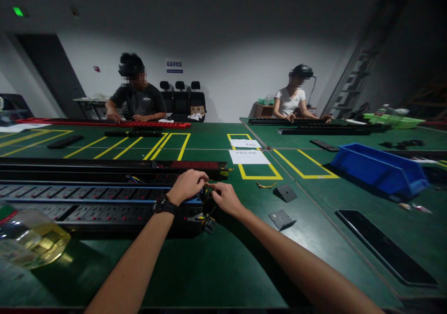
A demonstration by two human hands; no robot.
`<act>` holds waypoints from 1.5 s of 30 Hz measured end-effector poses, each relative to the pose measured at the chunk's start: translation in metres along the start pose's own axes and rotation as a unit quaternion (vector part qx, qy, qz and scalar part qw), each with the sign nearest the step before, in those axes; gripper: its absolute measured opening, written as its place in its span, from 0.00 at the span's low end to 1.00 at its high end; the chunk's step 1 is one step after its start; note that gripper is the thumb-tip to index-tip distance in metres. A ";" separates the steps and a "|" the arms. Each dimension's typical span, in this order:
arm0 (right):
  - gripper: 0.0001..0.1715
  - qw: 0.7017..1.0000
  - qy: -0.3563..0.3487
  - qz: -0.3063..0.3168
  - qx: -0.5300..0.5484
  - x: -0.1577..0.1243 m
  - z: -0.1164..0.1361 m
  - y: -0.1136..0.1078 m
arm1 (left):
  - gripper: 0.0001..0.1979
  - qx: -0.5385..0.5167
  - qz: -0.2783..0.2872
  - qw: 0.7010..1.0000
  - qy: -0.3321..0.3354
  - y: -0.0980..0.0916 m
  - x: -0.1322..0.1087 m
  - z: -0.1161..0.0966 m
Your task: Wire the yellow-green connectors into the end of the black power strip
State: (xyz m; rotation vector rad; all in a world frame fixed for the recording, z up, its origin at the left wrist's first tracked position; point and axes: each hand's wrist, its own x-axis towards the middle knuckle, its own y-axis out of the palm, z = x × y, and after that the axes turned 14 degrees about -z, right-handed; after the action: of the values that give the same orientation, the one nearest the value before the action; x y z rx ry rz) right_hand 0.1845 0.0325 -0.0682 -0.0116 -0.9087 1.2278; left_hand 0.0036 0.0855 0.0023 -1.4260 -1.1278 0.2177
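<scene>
Long black socket strips (104, 213) with red-marked outlets lie side by side at the left of the green table. My left hand (188, 185), a watch on its wrist, rests over the right end of the strips, its fingers bent together. Close to its fingertips is my right hand (225, 196), with thumb and forefinger pinched at the wires of the strip end. What either hand holds is too small and dark to make out. A black connector (209, 225) hangs just below the hands. Two dark end plates (285, 193) (281, 219) lie to the right, near a short yellow wire (266, 186).
A bottle of yellow liquid (33, 239) lies at the near left. On the right are a blue bin (379, 169) and a black phone-like slab (384, 246). Paper sheets (248, 157) lie mid-table. Two people (141, 99) (291, 100) work across the table.
</scene>
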 end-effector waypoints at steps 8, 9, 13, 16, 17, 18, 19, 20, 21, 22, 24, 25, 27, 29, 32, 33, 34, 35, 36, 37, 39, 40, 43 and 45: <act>0.27 1.000 0.005 0.002 -0.001 0.000 0.003 -0.001 | 0.17 -0.003 -0.003 1.000 -0.002 0.001 0.000 0.001; 0.28 1.000 0.005 0.001 -0.001 0.000 0.002 -0.001 | 0.17 -0.003 -0.004 1.000 -0.003 0.001 0.000 0.001; 0.28 1.000 0.005 0.002 0.002 0.000 0.002 0.000 | 0.16 -0.008 -0.004 1.000 0.006 0.001 0.000 0.001; 0.28 1.000 0.007 0.001 0.003 0.000 0.003 0.000 | 0.16 -0.009 -0.008 1.000 0.001 0.001 0.000 0.002; 0.28 1.000 0.007 0.000 0.002 0.000 0.003 0.000 | 0.16 -0.010 -0.010 1.000 0.000 0.001 0.000 0.002; 0.28 1.000 0.007 0.000 0.000 0.000 0.003 -0.001 | 0.16 -0.011 -0.012 1.000 -0.001 0.001 0.000 0.002; 0.28 1.000 0.007 0.000 -0.003 0.000 0.004 -0.001 | 0.16 -0.012 -0.014 1.000 0.000 0.001 0.000 0.002; 0.28 1.000 0.007 0.000 -0.007 0.000 0.004 -0.001 | 0.16 -0.013 -0.016 1.000 0.001 0.001 -0.001 0.002; 0.28 1.000 0.008 0.000 -0.011 0.000 0.005 -0.001 | 0.16 -0.012 -0.016 1.000 0.002 0.001 -0.001 0.002; 0.27 1.000 0.008 0.000 -0.013 0.000 0.005 -0.002 | 0.16 -0.011 -0.015 1.000 0.003 0.001 -0.001 0.002; 0.27 1.000 0.006 -0.002 -0.011 0.000 0.005 -0.002 | 0.16 -0.008 -0.011 1.000 0.003 0.000 -0.001 0.001; 0.28 1.000 0.004 -0.004 -0.009 0.000 0.005 -0.001 | 0.16 -0.007 -0.008 1.000 0.003 0.000 -0.001 0.001; 0.28 1.000 0.003 -0.005 -0.009 0.000 0.004 -0.001 | 0.16 -0.005 -0.002 1.000 0.002 0.000 -0.001 0.001; 0.28 1.000 0.006 -0.004 -0.012 0.000 0.003 0.000 | 0.17 -0.002 0.003 1.000 -0.003 0.000 0.000 0.001; 0.27 1.000 0.010 -0.001 -0.011 0.000 0.002 0.000 | 0.17 -0.008 0.005 1.000 -0.007 0.000 0.000 0.002; 0.27 1.000 0.010 -0.001 -0.009 0.000 0.002 0.000 | 0.17 -0.011 0.004 1.000 -0.006 0.000 0.000 0.002; 0.27 1.000 0.010 -0.002 -0.009 0.000 0.002 0.000 | 0.17 -0.013 0.003 1.000 -0.005 0.000 0.000 0.002; 0.27 1.000 0.010 -0.004 -0.010 0.000 0.002 0.000 | 0.17 -0.013 0.002 1.000 -0.003 0.000 0.000 0.002; 0.27 1.000 0.010 -0.005 -0.012 -0.001 0.002 0.000 | 0.17 -0.011 0.002 1.000 -0.002 0.000 0.000 0.002; 0.27 1.000 0.009 -0.006 -0.013 -0.001 0.002 0.000 | 0.17 -0.009 0.002 1.000 -0.003 0.001 0.000 0.001; 0.27 1.000 0.008 -0.006 -0.014 -0.001 0.001 0.000 | 0.17 -0.005 0.002 1.000 -0.004 0.001 0.000 0.001; 0.27 1.000 0.006 -0.005 -0.013 -0.001 0.001 0.000 | 0.17 -0.003 0.002 1.000 -0.004 0.001 0.000 0.001; 0.25 1.000 0.001 -0.004 -0.009 -0.001 0.001 0.000 | 0.17 -0.001 0.004 1.000 -0.005 0.001 0.000 0.000; 0.25 1.000 -0.001 -0.004 -0.007 0.000 0.001 0.000 | 0.17 -0.001 0.007 1.000 -0.004 0.000 0.000 0.000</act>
State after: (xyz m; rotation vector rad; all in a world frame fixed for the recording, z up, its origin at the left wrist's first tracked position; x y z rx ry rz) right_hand 0.1837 0.0317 -0.0677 -0.0190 -0.9181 1.2139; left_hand 0.0042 0.0856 0.0021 -1.4362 -1.1257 0.2331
